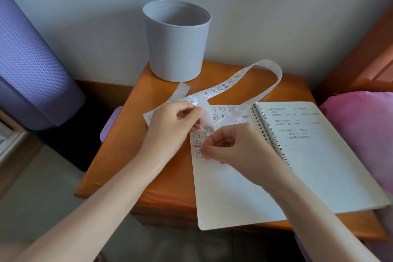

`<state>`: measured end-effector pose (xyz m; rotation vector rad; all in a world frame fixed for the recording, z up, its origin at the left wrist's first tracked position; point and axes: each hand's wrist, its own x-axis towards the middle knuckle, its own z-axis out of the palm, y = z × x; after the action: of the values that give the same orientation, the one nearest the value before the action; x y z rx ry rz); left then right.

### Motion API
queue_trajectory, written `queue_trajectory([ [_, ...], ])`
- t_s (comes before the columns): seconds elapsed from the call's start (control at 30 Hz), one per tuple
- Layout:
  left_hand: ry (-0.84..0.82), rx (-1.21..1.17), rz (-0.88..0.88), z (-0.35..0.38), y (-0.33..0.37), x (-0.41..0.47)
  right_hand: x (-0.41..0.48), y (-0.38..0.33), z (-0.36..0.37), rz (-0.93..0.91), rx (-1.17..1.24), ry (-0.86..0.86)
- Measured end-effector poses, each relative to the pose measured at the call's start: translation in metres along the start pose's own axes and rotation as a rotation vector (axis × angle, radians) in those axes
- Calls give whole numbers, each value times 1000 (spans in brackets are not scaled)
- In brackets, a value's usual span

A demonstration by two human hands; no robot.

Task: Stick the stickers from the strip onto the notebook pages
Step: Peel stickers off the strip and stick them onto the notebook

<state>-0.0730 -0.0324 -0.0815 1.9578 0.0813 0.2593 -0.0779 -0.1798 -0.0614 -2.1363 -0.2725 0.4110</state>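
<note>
An open spiral notebook (308, 155) lies on the wooden table. Its left page (229, 193) carries several small cartoon stickers near the top. A long white sticker strip (221, 87) loops over the table and across the page's top. My left hand (172, 125) pinches the strip just above the page. My right hand (231, 144) has its fingers curled, with the fingertips down on the left page beside a sticker (198, 154). Whether a sticker sits under those fingertips is hidden.
A grey bucket (176, 42) stands at the back of the orange wooden table (127, 155). A purple rolled mat (32, 66) is at the left. A pink cushion (365, 134) lies to the right of the notebook. A small purple object (109, 125) sits off the table's left edge.
</note>
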Motion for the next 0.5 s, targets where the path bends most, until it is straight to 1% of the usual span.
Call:
queue_trajectory([
  [0.2, 4, 7, -9, 0, 1, 1, 1, 0, 2, -9, -29, 9],
  [0.5, 1, 7, -1, 0, 0, 0, 2, 4, 7, -43, -8, 64],
])
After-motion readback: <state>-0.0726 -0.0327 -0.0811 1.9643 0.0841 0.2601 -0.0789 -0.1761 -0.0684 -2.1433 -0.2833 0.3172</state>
